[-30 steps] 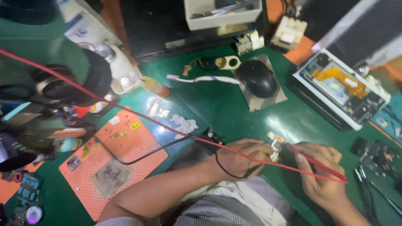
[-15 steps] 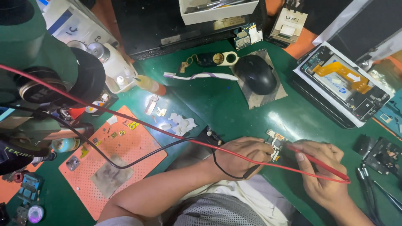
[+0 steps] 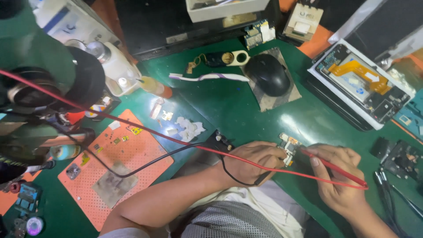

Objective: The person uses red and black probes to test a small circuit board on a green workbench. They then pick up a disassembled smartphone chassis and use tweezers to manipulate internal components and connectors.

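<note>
Right hand (image 3: 337, 180) first: we have it closed around a red probe (image 3: 339, 172), gripped like a pen, the tip slanting up and left onto a small circuit board (image 3: 288, 147). Our left hand (image 3: 253, 161) is curled shut beside it, fingers pressed against the board's left edge and pinning it in place, with a black lead (image 3: 238, 178) looping out from under the palm. We cannot tell whether a black probe tip sits inside that fist; the fingers hide it. The little board lies on the green bench (image 3: 246, 114), right between the two hands, near the front edge.

From the right hand a red wire (image 3: 132, 125) runs back across the left knuckles and stretches taut, up and to the left, across the whole scene. A black wire (image 3: 132, 169) sags beneath it and crosses an orange perforated mat (image 3: 132, 154) strewn with tiny parts. Just past the mat's corner sits a crumpled white tissue (image 3: 189, 128).

Looking further up the bench, we see a black mouse (image 3: 266, 75) on a grey pad (image 3: 286, 97), a white and purple toothbrush (image 3: 209, 77) lying flat to its left, and an opened phone (image 3: 359, 83) with an orange flex cable, well apart at the upper right. At far left, a dark microscope head (image 3: 48, 83) looms large, close and out of focus. Dark small modules (image 3: 403, 158) rest on the bench just beyond the right wrist.
</note>
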